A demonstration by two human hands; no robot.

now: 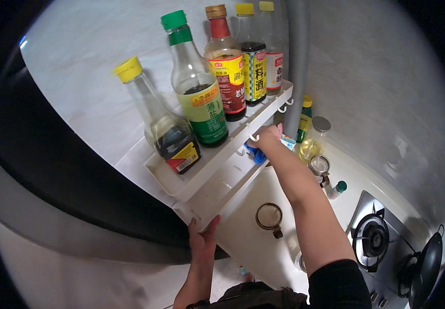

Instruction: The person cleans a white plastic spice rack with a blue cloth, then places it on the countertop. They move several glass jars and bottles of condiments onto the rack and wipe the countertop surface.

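Observation:
My right hand [266, 137] reaches in under the upper tier of a white wall rack [202, 184]. It is closed on a bunched blue cloth [256, 153], pressed against the lower shelf [221, 186]; the upper tier's rim and hooks partly hide the fingers. At the near end of that lower shelf, my left hand [203, 240] grips the corner, thumb on one side and fingers on the other. Above stand a yellow-capped bottle [173, 139] of dark liquid, a green-capped bottle [202, 103], a red-necked bottle [227, 77] and further yellow-capped bottles [254, 67].
Below the rack, the white counter [243, 234] carries a glass jar lid [268, 216], a clasp jar [319, 166], a jar of yellow liquid [312, 144] and a small green-capped bottle [338, 189]. A gas stove [374, 238] and a black pan [427, 270] lie right. A grey pipe [298, 62] runs behind.

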